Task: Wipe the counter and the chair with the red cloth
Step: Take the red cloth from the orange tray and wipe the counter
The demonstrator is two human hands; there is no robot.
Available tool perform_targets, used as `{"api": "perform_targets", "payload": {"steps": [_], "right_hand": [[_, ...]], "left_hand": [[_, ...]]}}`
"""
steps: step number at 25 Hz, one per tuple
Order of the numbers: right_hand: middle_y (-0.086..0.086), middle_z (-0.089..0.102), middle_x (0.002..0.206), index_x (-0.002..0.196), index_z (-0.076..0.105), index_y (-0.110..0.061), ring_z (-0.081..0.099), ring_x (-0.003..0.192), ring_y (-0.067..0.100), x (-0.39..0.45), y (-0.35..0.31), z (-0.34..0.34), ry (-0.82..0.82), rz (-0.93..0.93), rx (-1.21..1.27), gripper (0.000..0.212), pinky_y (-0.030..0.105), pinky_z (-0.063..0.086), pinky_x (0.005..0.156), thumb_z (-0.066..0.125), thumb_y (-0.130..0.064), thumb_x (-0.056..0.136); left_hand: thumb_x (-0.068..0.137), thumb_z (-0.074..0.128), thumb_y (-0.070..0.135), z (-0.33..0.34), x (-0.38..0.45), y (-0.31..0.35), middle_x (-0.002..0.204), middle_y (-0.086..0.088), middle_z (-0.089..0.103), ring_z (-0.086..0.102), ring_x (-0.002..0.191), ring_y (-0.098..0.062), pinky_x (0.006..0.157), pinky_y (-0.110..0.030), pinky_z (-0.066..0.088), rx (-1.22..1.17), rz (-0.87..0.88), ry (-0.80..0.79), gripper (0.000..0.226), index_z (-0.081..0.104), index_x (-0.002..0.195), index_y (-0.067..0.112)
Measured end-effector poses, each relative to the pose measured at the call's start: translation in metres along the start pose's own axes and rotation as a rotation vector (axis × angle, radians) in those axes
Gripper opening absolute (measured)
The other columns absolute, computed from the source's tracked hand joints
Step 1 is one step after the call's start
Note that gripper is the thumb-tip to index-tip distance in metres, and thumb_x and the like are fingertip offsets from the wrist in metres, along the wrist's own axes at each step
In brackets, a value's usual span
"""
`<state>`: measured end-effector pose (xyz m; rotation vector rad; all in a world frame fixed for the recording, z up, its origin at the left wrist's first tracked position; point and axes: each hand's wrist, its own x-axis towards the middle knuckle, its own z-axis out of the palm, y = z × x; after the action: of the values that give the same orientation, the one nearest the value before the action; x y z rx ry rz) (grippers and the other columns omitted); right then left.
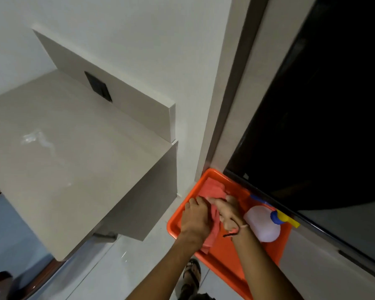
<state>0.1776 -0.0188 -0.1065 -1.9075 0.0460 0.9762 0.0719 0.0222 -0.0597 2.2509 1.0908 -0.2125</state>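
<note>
- left hand (196, 219), low and right of centre in the frame, lies palm down with fingers curled over the red cloth (212, 192), gripping its lower fold.
- right hand (227, 211), just beside it, has its fingers closed on the same cloth; a dark band sits at the wrist.
- the cloth is bunched inside the orange tray (222, 250), one end spread toward the tray's upper corner, the other hanging past the left wrist.
- a white spray bottle (263, 225) with a blue and yellow nozzle lies on its side in the tray's right half, just beside the right hand; no writing on it can be read.
- the tray sits on the pale floor (126, 269), its upper edge against the wall (191, 83) and the dark glass door (325, 105).
- the counter (59, 152) fills the left of the frame, its corner edge near the tray; wet streaks show on its top, a black socket (98, 86) on its back panel.
- open floor runs between counter and tray; a sandalled foot (192, 271) stands there.
- a dark wooden chair (0, 280) edge shows at the lower left.
</note>
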Motion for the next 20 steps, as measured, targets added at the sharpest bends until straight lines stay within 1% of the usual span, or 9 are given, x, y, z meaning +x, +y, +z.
{"api": "perform_targets", "payload": {"steps": [3, 5, 8, 10, 12, 14, 15, 18, 20], "right_hand": [[0.022, 0.074, 0.122, 0.129, 0.065, -0.004, 0.075, 0.1, 0.03, -0.022, 0.001, -0.024, -0.291, 0.108, 0.35, 0.032, 0.036, 0.061, 0.083, 0.066, -0.005, 0.097], [0.023, 0.074, 0.129, 0.143, 0.056, 0.0, 0.075, 0.114, 0.031, -0.046, -0.013, -0.027, -0.519, 0.103, 0.55, 0.039, 0.036, 0.065, 0.085, 0.054, -0.008, 0.104], [0.025, 0.075, 0.126, 0.147, 0.052, -0.003, 0.074, 0.116, 0.035, -0.081, -0.049, 0.008, -0.744, 0.11, 0.697, 0.046, 0.042, 0.066, 0.085, 0.052, -0.006, 0.101], [0.026, 0.075, 0.124, 0.139, 0.06, -0.003, 0.075, 0.115, 0.035, -0.095, -0.069, 0.053, -0.822, 0.048, 0.693, 0.045, 0.044, 0.066, 0.086, 0.058, -0.003, 0.094], [0.028, 0.073, 0.127, 0.129, 0.068, 0.0, 0.072, 0.12, 0.036, -0.106, -0.082, 0.109, -0.874, -0.079, 0.55, 0.034, 0.046, 0.063, 0.094, 0.057, -0.001, 0.097], [0.034, 0.066, 0.134, 0.131, 0.064, 0.003, 0.066, 0.126, 0.043, -0.111, -0.084, 0.174, -0.843, -0.181, 0.37, 0.031, 0.053, 0.058, 0.103, 0.056, 0.002, 0.101], [0.036, 0.064, 0.135, 0.131, 0.063, 0.003, 0.065, 0.126, 0.046, -0.11, -0.082, 0.207, -0.755, -0.228, 0.265, 0.032, 0.057, 0.055, 0.106, 0.058, 0.004, 0.1], [0.033, 0.064, 0.136, 0.139, 0.055, 0.006, 0.061, 0.129, 0.048, -0.109, -0.075, 0.293, -0.326, -0.428, -0.176, 0.047, 0.055, 0.049, 0.112, 0.068, 0.005, 0.093], [0.032, 0.058, 0.142, 0.145, 0.047, 0.009, 0.056, 0.134, 0.046, -0.114, -0.062, 0.336, -0.117, -0.578, -0.524, 0.056, 0.049, 0.044, 0.113, 0.067, -0.004, 0.094]], "left_hand": [[0.089, 0.076, 0.028, -0.028, -0.014, -0.025, 0.136, -0.003, 0.046, 0.05, 0.125, -0.022, 0.105, -0.03, 0.047, -0.289, 0.116, -0.026, 0.054, 0.052, 0.135, 0.014], [0.083, 0.085, 0.025, -0.057, -0.027, -0.045, 0.128, -0.001, 0.055, 0.058, 0.117, -0.022, 0.098, -0.033, 0.056, -0.614, 0.132, -0.058, 0.052, 0.055, 0.124, 0.016], [0.072, 0.093, 0.016, -0.11, -0.042, -0.087, 0.101, -0.004, 0.072, 0.072, 0.096, -0.025, 0.085, -0.042, 0.064, -0.964, 0.085, -0.171, 0.063, 0.054, 0.122, 0.018], [0.068, 0.095, 0.018, -0.148, -0.05, -0.129, 0.101, -0.004, 0.08, 0.078, 0.096, -0.026, 0.08, -0.036, 0.066, -1.035, 0.087, -0.226, 0.069, 0.058, 0.125, 0.023], [0.06, 0.099, 0.025, -0.179, -0.057, -0.179, 0.106, -0.01, 0.082, 0.08, 0.096, -0.028, 0.079, -0.037, 0.067, -1.003, 0.037, -0.152, 0.07, 0.063, 0.12, 0.023], [0.056, 0.101, 0.023, -0.198, -0.062, -0.232, 0.1, -0.014, 0.082, 0.08, 0.09, -0.029, 0.076, -0.04, 0.068, -0.897, -0.079, 0.023, 0.072, 0.061, 0.115, 0.015], [0.058, 0.1, 0.018, -0.202, -0.061, -0.257, 0.099, -0.015, 0.082, 0.079, 0.09, -0.03, 0.078, -0.042, 0.066, -0.825, -0.114, 0.121, 0.069, 0.059, 0.114, 0.012], [0.071, 0.091, 0.01, -0.198, -0.047, -0.321, 0.109, -0.016, 0.076, 0.071, 0.101, -0.036, 0.088, -0.044, 0.058, -0.605, -0.096, 0.279, 0.055, 0.06, 0.116, 0.008], [0.086, 0.077, 0.02, -0.187, -0.039, -0.362, 0.121, -0.011, 0.069, 0.063, 0.113, -0.034, 0.096, -0.043, 0.052, -0.33, -0.063, 0.304, 0.045, 0.06, 0.127, 0.012]]}}
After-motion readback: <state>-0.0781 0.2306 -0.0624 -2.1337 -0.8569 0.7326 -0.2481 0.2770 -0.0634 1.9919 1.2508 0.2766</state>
